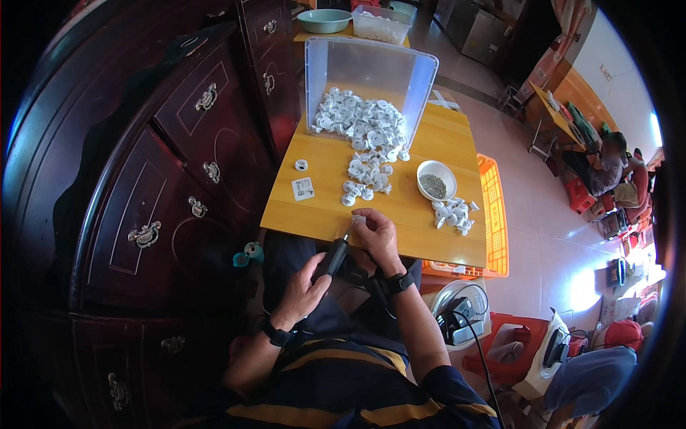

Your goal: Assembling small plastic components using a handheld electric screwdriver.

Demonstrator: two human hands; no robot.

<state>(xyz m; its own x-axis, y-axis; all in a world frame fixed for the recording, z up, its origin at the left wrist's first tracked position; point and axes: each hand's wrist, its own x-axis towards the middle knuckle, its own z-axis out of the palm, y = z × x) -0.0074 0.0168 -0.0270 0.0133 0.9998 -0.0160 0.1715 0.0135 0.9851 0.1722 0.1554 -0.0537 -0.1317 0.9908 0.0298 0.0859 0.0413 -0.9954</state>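
My left hand (303, 292) is wrapped round a black electric screwdriver (333, 257), its bit pointing up and away from me. The bit's tip meets a small white plastic part (357, 219) that my right hand (380, 239) pinches at the table's near edge. My fingers cover most of that part. Just beyond lies a trail of white plastic parts (368, 174), running back to a large heap in a clear plastic bin (370, 61) tipped on its side. Right of them, a white bowl (423, 171) holds small grey metal pieces, probably screws.
A smaller group of white parts (453, 216) lies near the wooden table's (300, 204) right edge. A printed card (303, 189) and one loose part (301, 165) lie left. Dark drawers (207, 143) stand close left; an orange crate (493, 214) sits right. People (607, 168) sit farther right.
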